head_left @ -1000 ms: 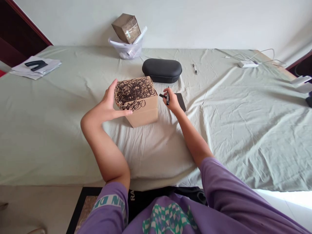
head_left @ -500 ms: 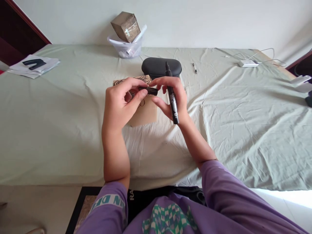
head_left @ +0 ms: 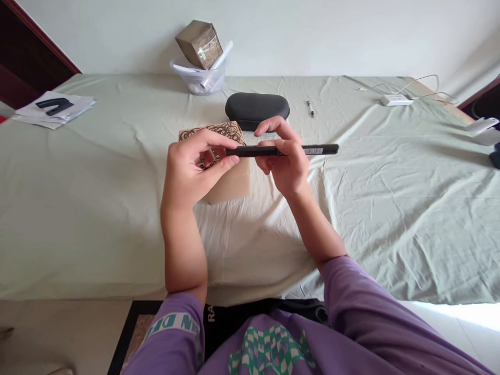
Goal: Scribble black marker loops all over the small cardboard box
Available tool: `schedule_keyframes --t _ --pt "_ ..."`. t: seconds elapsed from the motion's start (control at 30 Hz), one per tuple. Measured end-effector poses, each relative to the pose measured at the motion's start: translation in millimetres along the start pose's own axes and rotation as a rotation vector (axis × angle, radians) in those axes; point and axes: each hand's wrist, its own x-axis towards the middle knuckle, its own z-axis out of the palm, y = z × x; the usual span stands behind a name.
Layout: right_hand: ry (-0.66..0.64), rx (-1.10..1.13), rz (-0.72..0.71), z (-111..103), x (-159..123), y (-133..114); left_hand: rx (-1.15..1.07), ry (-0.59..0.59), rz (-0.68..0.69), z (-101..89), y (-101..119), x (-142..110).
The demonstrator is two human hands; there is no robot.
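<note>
My left hand (head_left: 195, 164) pinches the black cap (head_left: 246, 151) of a marker between thumb and fingers. The black marker (head_left: 322, 149) lies level across my right hand (head_left: 289, 161), gripped near its middle, its tip end in line with the cap and meeting it. Whether the cap is fully seated I cannot tell. Beneath and behind my left hand stands a brown cardboard box (head_left: 230, 185), its top covered in black looping scribbles. A black hard case (head_left: 255, 108) rests just beyond the box and my right hand.
At the back, a clear plastic tub (head_left: 203, 80) holds papers and a taped brown box (head_left: 198, 44). Papers (head_left: 58, 117) with a black stapler (head_left: 54, 105) lie far left. A small pen (head_left: 310, 108) and a white power strip (head_left: 396, 99) are at the right.
The marker has swung from upright to level in my right hand, its tip end now at the cap. My left hand stays nearly in place with the cap.
</note>
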Motion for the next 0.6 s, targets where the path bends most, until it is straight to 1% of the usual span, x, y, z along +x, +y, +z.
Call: schedule_keyframes --t 0.1,0.23,0.3,0.4,0.43,0.5,0.53,0.57,0.6 --pt "-0.039 0.008 0.063 3 0 2 -0.004 -0.023 0.030 5.5 -3 1" --pt "-0.054 0.069 0.034 8 -3 5 -0.002 -0.002 0.065 9.2 -8 0" --pt "-0.068 0.088 0.024 10 -4 6 0.000 -0.002 0.059 9.0 -8 -1" --pt "-0.081 0.061 0.024 9 -2 9 0.060 -0.052 0.029 4.7 -4 0" --pt "-0.064 0.036 0.021 6 0 11 0.096 -0.076 0.026 1.9 -3 1" --pt "0.024 -0.045 -0.016 -4 9 21 0.161 -0.092 0.045 -6.3 -3 5" --pt "0.088 -0.117 -0.050 -13 15 29 0.177 -0.071 0.061 -11.6 -6 7" --pt "0.155 -0.227 -0.089 -22 21 38 0.178 -0.027 0.076 -17.6 -11 8" --pt "0.194 -0.371 -0.120 -33 26 49 0.164 0.030 0.079 -24.1 -18 9"
